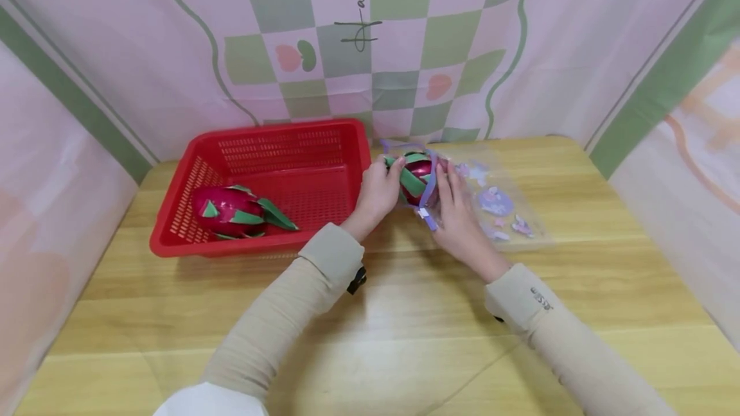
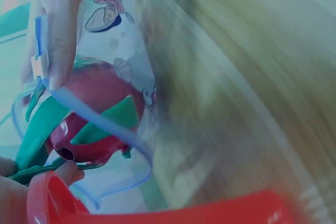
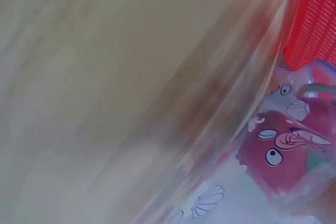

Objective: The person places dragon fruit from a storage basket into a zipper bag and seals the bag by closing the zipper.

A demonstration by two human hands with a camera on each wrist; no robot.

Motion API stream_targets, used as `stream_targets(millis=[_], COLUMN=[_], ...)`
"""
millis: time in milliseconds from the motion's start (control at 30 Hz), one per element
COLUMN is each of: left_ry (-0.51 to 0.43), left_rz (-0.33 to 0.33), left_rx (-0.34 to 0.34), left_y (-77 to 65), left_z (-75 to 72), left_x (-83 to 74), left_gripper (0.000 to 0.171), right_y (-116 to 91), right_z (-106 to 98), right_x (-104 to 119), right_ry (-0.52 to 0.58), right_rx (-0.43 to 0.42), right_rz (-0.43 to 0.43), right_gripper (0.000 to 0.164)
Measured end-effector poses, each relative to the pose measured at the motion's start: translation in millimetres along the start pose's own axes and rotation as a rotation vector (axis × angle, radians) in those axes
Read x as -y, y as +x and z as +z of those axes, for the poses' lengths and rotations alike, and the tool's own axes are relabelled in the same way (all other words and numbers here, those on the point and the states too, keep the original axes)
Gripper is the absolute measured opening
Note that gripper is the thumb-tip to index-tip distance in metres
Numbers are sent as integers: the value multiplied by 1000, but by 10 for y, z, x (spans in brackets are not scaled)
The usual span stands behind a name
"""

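Observation:
A dragon fruit (image 1: 417, 175), magenta with green leaf scales, sits partly inside a clear zip bag (image 1: 523, 201) printed with cartoon sea pictures. The bag's purple zip edge (image 2: 100, 121) loops around the fruit, its white slider (image 2: 38, 66) beside the right fingers. My left hand (image 1: 378, 191) pinches the green leaves at the fruit's near end, its thumb on top. My right hand (image 1: 462, 223) grips the bag at its mouth, fingers lying along the fruit's side; its thumb is mostly hidden. Through the printed film, the fruit's body (image 3: 278, 166) shows in the right wrist view.
A red plastic basket (image 1: 277, 246) stands just left of the bag, its rim close to my left hand. Inside it lies a second dragon fruit (image 1: 228, 210). The wooden table (image 1: 370, 352) backs onto a patterned cloth (image 1: 347, 69), with cloth on both sides too.

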State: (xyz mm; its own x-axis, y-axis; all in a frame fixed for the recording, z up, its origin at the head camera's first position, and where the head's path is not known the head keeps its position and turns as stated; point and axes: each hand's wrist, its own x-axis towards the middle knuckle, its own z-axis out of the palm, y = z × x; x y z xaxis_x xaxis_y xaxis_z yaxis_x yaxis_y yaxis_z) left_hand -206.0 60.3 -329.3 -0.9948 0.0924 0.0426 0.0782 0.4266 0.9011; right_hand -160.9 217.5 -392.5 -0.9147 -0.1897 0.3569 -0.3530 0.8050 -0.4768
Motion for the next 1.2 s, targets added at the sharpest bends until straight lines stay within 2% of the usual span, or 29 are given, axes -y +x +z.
stream_targets(millis=[167, 500, 833, 1200], left_ry=[-123, -269, -297, -452], left_rz=[-23, -125, -227, -326], left_rx=[17, 38, 17, -32], left_y=[15, 44, 113, 233], left_z=[20, 55, 132, 261], left_x=[7, 33, 1, 17], left_gripper=[38, 39, 41, 42], right_y=[20, 17, 6, -15], right_z=[-25, -61, -63, -65], right_x=[36, 117, 116, 39], right_ry=[-28, -16, -54, -25], right_rx=[-48, -68, -4, 55], right_rz=[-1, -75, -90, -34], right_gripper=[88, 86, 82, 80])
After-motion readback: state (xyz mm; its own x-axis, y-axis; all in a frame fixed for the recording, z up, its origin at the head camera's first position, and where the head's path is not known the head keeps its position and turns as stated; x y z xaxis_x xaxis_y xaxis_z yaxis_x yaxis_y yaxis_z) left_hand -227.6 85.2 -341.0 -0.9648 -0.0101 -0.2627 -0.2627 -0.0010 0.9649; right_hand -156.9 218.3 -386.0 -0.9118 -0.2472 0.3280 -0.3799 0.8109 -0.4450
